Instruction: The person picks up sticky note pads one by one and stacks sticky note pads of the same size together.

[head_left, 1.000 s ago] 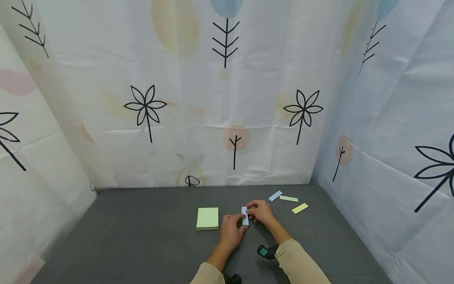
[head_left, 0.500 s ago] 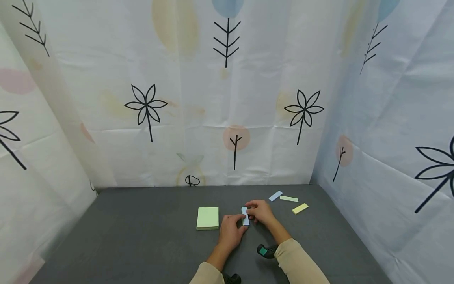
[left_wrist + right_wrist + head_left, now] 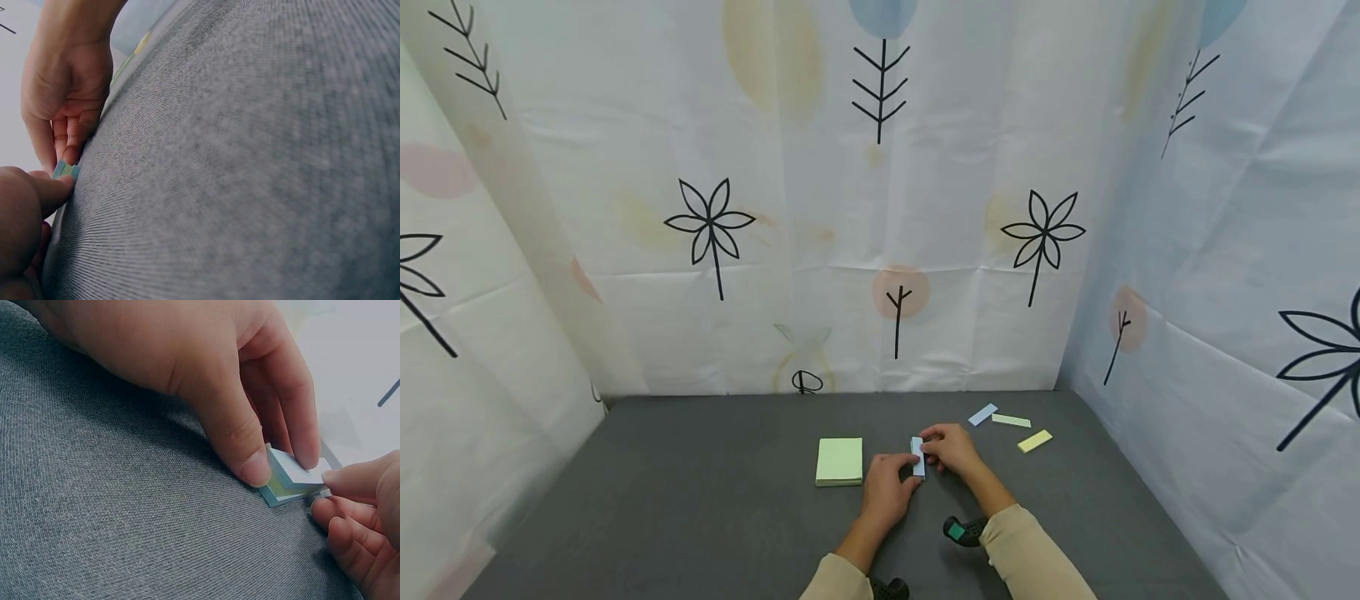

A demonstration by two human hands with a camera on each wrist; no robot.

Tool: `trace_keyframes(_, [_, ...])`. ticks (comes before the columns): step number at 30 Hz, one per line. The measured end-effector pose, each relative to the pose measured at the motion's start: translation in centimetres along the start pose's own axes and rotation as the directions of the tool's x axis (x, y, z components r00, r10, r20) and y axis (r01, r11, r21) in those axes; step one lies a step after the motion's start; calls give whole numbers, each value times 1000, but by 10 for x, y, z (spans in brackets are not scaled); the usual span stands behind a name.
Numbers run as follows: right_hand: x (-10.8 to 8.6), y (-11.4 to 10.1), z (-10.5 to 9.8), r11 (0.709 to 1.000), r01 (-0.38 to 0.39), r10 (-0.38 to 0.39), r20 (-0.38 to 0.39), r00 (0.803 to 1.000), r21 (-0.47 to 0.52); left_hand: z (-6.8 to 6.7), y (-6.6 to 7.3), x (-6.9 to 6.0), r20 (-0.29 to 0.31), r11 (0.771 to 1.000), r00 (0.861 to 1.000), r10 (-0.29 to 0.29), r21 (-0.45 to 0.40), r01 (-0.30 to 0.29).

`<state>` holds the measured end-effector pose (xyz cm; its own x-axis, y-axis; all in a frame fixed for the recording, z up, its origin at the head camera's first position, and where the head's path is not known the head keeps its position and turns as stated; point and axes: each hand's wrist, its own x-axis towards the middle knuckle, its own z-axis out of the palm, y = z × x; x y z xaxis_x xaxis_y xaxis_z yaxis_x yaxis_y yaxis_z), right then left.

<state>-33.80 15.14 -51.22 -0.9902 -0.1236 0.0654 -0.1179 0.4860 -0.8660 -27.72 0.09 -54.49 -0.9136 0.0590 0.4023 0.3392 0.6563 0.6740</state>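
Observation:
A small stack of narrow sticky-note pads [image 3: 917, 457] stands on the grey table between the two hands. In the right wrist view the top pad [image 3: 300, 471] is pale blue, with a yellow-green layer [image 3: 278, 487] and another blue one below it. My left hand [image 3: 886, 493] pinches the stack at its near end between thumb and fingers. At the far right side, my right hand [image 3: 953, 448] holds it too, its thumb [image 3: 253, 465] against one edge and a finger over the top. In the left wrist view the stack's end [image 3: 65, 170] shows between both hands' fingertips.
A square light-green sticky-note pad [image 3: 839, 462] lies left of the hands. To the right lie a blue strip [image 3: 982, 413], a pale green strip [image 3: 1011, 420] and a yellow strip [image 3: 1035, 442]. Patterned white cloth [image 3: 820, 333] walls in the table's back and sides.
Both hands stay nearly in place. The top blue pad has shifted slightly left, and the stack's edges look more closely lined up.

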Motion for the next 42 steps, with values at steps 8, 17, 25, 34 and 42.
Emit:
trace_keyframes(8, [0, 0, 0, 1000, 3, -3, -4, 1000, -26, 1, -1, 1, -5, 1000, 1000, 0, 13, 0])
trace_keyframes(17, [1, 1, 2, 1000, 6, -5, 11, 1000, -15, 2, -2, 1, -16, 999, 1000, 20, 29, -19])
trace_keyframes(25, [-1, 0, 2, 1000, 15, -15, 11, 1000, -12, 2, -2, 1, -9, 998, 999, 33, 45, -32])
trace_keyframes(34, [-2, -2, 2, 1000, 15, -15, 15, 1000, -4, 1, -2, 1, -16, 996, 997, 75, 43, -75])
trace_keyframes(42, [-3, 0, 2, 1000, 15, -15, -9, 1000, -2, 1, 0, 1, -19, 997, 998, 60, 44, -59])
